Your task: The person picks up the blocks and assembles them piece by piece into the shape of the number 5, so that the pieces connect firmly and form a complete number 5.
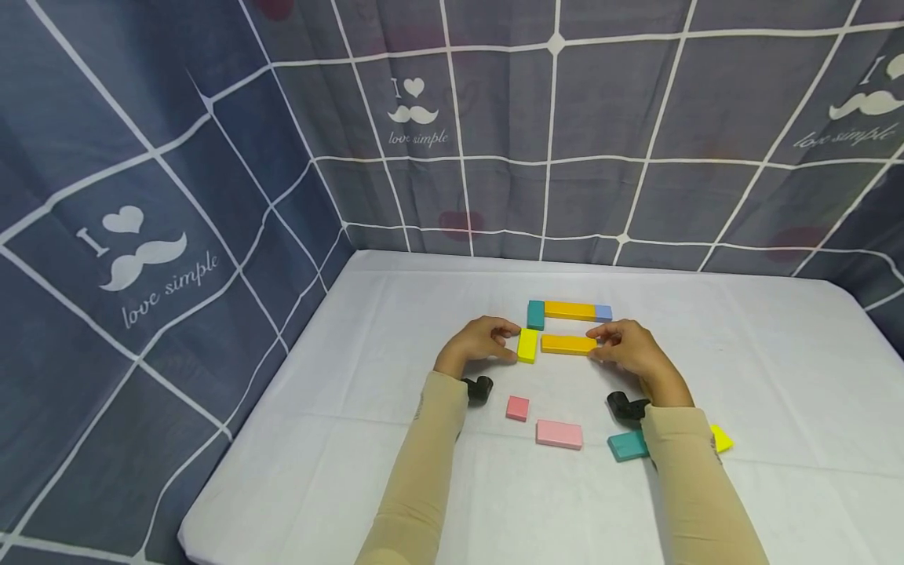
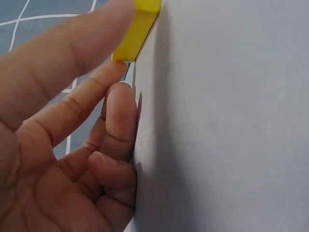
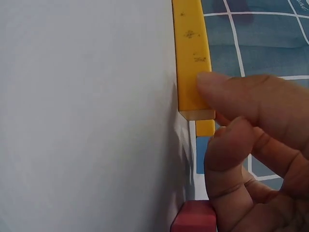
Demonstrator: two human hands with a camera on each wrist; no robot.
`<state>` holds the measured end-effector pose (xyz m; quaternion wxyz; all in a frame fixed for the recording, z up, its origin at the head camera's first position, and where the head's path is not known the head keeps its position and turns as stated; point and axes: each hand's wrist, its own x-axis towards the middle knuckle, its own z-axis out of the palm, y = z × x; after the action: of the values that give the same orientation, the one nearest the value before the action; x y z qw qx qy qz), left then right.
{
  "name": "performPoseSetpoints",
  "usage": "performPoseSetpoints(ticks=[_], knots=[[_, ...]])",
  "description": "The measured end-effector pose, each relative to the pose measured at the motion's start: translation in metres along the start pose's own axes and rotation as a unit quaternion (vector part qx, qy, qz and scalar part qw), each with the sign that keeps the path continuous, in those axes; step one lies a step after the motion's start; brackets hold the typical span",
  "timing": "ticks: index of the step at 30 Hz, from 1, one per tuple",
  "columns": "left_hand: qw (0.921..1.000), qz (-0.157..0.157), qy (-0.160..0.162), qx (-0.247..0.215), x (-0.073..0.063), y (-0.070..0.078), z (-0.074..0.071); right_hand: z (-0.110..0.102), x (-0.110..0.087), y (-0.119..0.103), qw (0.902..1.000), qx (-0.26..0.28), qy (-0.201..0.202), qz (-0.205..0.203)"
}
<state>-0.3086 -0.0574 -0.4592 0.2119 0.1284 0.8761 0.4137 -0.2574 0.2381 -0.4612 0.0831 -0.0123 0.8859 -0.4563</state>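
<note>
My left hand (image 1: pixel 483 339) pinches a short bright-yellow block (image 1: pixel 527 345) between thumb and index finger; its other fingers curl above the cloth in the left wrist view. To the right, a long orange-yellow block (image 1: pixel 568 345) lies with its right end pinched by my right hand (image 1: pixel 632 353). A small gap separates these two blocks. Behind them runs a row: a teal block (image 1: pixel 536 315), touching or nearly touching the bright-yellow one, another long orange-yellow block (image 1: pixel 569 311) and a small blue block (image 1: pixel 603 314). A red block (image 3: pixel 194 218) sits beside my right hand's curled fingers.
On the white-covered table (image 1: pixel 318 471), nearer me, lie a small pink-red block (image 1: pixel 518 408), a longer pink block (image 1: pixel 559 434), and a teal block (image 1: pixel 627 446). A yellow block (image 1: pixel 721 439) is partly hidden by my right sleeve. A grey checked curtain (image 1: pixel 494 196) stands behind.
</note>
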Motion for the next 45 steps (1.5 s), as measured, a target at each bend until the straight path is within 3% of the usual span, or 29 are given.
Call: performPoseSetpoints(ticks=[12, 33, 45], knots=[[0.9994, 0.005, 0.017, 0.03, 0.002, 0.005, 0.007, -0.005, -0.004, -0.001, 0.9995, 0.013, -0.006, 0.029], [0.9969, 0.005, 0.041, 0.066, 0.002, 0.011, 0.014, -0.01, -0.006, 0.002, 0.9979, 0.045, -0.028, 0.037], [0.9975, 0.007, 0.041, 0.058, 0.002, 0.012, 0.015, -0.008, -0.006, 0.003, 0.9977, 0.046, -0.032, 0.039]])
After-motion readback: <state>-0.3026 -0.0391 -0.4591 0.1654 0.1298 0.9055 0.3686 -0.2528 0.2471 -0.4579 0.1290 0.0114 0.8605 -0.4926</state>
